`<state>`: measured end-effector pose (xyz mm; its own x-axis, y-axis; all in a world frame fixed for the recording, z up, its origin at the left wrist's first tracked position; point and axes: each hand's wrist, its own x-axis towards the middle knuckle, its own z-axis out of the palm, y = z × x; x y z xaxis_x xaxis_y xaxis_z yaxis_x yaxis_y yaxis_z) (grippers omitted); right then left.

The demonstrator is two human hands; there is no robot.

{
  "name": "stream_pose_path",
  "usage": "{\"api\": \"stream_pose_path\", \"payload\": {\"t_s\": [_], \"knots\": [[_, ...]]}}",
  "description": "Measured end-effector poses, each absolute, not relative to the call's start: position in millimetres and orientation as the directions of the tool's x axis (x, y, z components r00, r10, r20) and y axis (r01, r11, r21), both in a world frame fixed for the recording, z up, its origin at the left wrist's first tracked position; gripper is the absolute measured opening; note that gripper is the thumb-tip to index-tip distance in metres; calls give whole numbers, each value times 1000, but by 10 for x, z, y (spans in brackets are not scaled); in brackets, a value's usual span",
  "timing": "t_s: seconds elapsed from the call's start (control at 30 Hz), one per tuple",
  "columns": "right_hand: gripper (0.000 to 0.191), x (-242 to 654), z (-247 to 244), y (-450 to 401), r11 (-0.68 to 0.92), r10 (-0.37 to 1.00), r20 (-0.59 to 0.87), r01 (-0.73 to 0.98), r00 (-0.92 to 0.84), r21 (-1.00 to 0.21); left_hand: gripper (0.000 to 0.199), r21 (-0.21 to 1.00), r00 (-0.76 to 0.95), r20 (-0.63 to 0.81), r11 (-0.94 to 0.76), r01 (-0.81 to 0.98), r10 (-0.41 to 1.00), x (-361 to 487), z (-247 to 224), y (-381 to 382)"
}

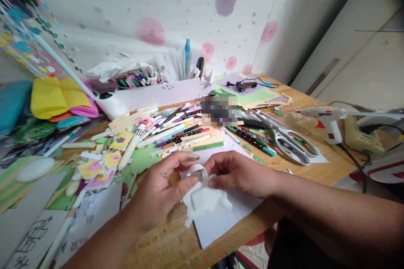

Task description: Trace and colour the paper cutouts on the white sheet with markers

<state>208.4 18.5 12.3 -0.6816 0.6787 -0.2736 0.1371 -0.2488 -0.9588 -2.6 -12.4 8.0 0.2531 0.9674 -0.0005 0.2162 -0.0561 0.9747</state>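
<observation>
A crumpled, curled piece of white paper (206,198) is between my hands, over a white sheet (210,231) at the table's front edge. My right hand (236,174) pinches its upper edge between thumb and bent fingers. On the other side, my left hand (168,180) curves around the same paper, thumb pressed on it and forefinger raised a little above. A narrow strip of the paper loops up between the fingertips. Part of the left fingers is hidden behind the paper.
Pens and paper scraps (202,136) crowd the table beyond my hands. Scissors (290,145) lie to the right, near a white glue gun (330,121); a black glue gun (243,86) lies farther back. Painted paper petals (97,168) are at left. Behind stands a white pen box (164,92).
</observation>
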Motion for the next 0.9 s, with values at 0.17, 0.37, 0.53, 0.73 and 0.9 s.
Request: {"api": "stream_pose_path", "payload": {"t_s": [0.17, 0.37, 0.53, 0.73, 0.9], "knots": [[21, 2076, 123, 180, -258, 684, -276, 130, -676, -957, 15, 984, 164, 10, -39, 171, 986, -20, 68, -79], [18, 2061, 107, 190, -249, 692, -268, 127, -670, -960, 12, 983, 173, -38, 6, 185, 984, 29, 88, -107], [17, 2041, 96, 201, -226, 703, -234, 101, -671, -969, 24, 980, 227, -80, 36, 195, 970, 74, 100, -113], [19, 2023, 96, 201, -226, 718, -194, 40, -668, -973, 28, 976, 292, -156, 101, 194, 944, 99, 104, -69], [20, 2041, 124, 211, -203, 718, -178, 42, -673, -978, 22, 972, 289, -189, 136, 193, 938, 95, 135, -75]]}}
